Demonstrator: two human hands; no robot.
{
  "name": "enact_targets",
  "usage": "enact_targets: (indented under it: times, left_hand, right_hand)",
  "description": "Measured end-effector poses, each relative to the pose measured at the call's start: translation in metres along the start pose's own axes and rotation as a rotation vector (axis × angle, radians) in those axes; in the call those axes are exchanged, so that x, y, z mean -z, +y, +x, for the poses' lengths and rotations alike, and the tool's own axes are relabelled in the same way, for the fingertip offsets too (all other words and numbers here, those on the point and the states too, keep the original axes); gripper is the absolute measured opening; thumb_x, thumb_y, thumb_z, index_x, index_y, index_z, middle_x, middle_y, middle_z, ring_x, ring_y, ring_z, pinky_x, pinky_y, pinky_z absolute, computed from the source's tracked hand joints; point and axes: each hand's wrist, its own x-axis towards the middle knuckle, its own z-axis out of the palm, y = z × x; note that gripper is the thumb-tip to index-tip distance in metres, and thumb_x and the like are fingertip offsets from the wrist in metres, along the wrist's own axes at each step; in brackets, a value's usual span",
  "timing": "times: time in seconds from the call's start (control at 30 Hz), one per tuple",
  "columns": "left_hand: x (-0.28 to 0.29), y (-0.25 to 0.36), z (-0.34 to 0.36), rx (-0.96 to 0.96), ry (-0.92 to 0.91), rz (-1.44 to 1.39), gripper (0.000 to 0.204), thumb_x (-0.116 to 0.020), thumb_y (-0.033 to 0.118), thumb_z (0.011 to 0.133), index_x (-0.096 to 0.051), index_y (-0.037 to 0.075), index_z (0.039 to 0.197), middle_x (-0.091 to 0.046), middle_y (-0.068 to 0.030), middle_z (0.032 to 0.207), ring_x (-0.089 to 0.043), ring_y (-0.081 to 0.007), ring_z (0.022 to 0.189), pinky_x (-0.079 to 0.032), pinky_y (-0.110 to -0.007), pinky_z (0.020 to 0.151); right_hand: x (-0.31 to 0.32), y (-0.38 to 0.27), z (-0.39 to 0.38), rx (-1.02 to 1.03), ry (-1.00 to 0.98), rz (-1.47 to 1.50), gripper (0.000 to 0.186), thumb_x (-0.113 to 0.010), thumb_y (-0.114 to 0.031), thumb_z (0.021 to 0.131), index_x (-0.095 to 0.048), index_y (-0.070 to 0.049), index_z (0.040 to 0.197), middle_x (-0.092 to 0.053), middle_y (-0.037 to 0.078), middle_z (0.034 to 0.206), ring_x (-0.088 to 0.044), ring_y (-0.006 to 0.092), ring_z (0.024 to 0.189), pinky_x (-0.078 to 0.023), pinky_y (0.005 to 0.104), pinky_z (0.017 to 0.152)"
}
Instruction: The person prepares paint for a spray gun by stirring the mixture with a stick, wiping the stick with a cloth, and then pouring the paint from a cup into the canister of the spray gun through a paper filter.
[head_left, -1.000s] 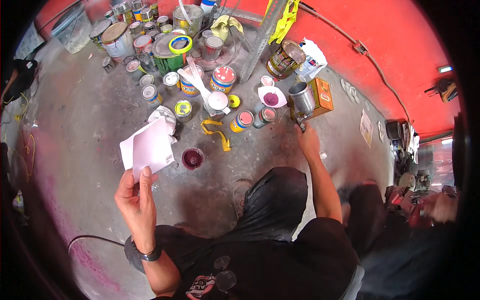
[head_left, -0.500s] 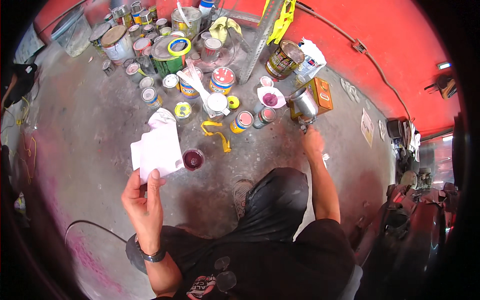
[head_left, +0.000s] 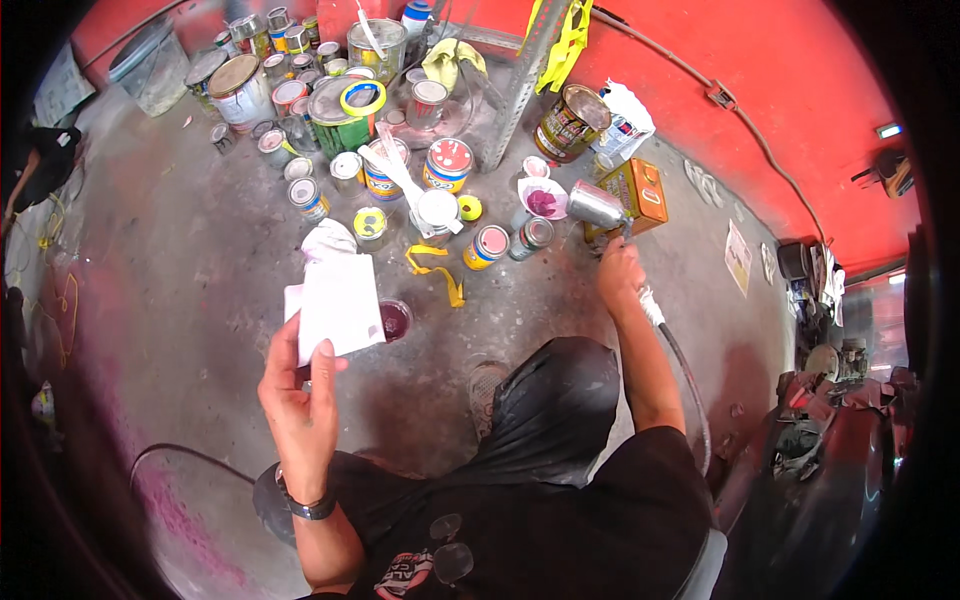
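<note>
As left hand (head_left: 300,390) grips one white card (head_left: 338,305), right hand (head_left: 620,272) seemingly grips one spray gun (head_left: 598,208)

Orange-yellow carton box (head_left: 640,196) right of centre on the floor, upright, against the red wall. White printed bag (head_left: 622,125) just behind it, far side. Gold labelled tin (head_left: 566,122) left of the bag. Small paint cans with blue-yellow labels (head_left: 380,183) far centre. Pale paper sign (head_left: 739,257) on the red wall, right. White card (head_left: 338,305) near left, held up.
</note>
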Motion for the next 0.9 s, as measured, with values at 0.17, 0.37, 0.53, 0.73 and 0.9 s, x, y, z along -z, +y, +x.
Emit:
enact_targets:
  times: [0.17,0.37,0.53,0.73,0.9]
  left_hand:
    - [-0.013,0.007,-0.015,-0.051,-0.170,-0.165,0.043,-0.052,0.006,0.103,-0.037,0.003,0.144,-0.066,-0.0118,0.118,-0.063,-0.0115,0.090,-0.055,-0.025,0.073]
    - [-0.008,0.036,-0.024,-0.088,-0.476,-0.322,0.016,-0.051,-0.005,0.097,-0.065,-0.001,0.103,-0.064,-0.0105,0.103,-0.070,-0.0154,0.081,-0.054,-0.027,0.074]
    - [0.002,0.061,-0.035,-0.242,-0.604,-0.638,0.024,-0.068,-0.001,0.091,-0.069,0.000,0.115,-0.068,-0.0124,0.113,-0.069,-0.0226,0.093,-0.055,-0.030,0.077]
    - [0.006,0.069,-0.059,-0.062,-0.820,-1.162,0.071,-0.089,0.030,0.077,-0.059,0.001,0.134,-0.069,-0.0099,0.114,-0.066,-0.0188,0.089,-0.053,-0.029,0.068]
    - [0.009,0.081,-0.081,-0.158,-0.622,-1.051,0.079,-0.094,0.029,0.069,-0.059,0.001,0.134,-0.069,-0.0104,0.112,-0.066,-0.0192,0.090,-0.053,-0.029,0.069]
  right_hand:
    - [0.011,0.004,0.007,0.109,0.162,-0.199,0.034,-0.041,-0.021,0.104,-0.051,-0.005,0.133,-0.063,0.028,0.114,-0.072,0.0370,0.086,-0.060,0.0472,0.069]
    - [0.067,0.000,-0.018,0.405,-0.196,0.377,0.038,-0.065,-0.029,0.093,-0.065,-0.002,0.120,-0.070,0.025,0.108,-0.067,0.0423,0.101,-0.052,0.0473,0.088]
    - [0.109,-0.075,-0.090,0.654,-0.724,1.104,0.022,-0.065,-0.027,0.099,-0.064,-0.005,0.096,-0.060,-0.002,0.074,-0.054,0.0074,0.060,-0.044,0.0271,0.052]
    - [0.139,-0.171,-0.172,1.030,-1.290,0.773,0.036,-0.053,-0.034,0.104,-0.059,-0.004,0.123,-0.071,0.012,0.102,-0.054,0.0127,0.049,-0.043,0.0269,0.044]
    - [0.118,-0.233,-0.247,1.261,-1.596,0.768,0.067,-0.040,-0.062,0.102,-0.058,-0.001,0.122,-0.068,0.010,0.100,-0.054,0.0113,0.051,-0.044,0.0259,0.046]
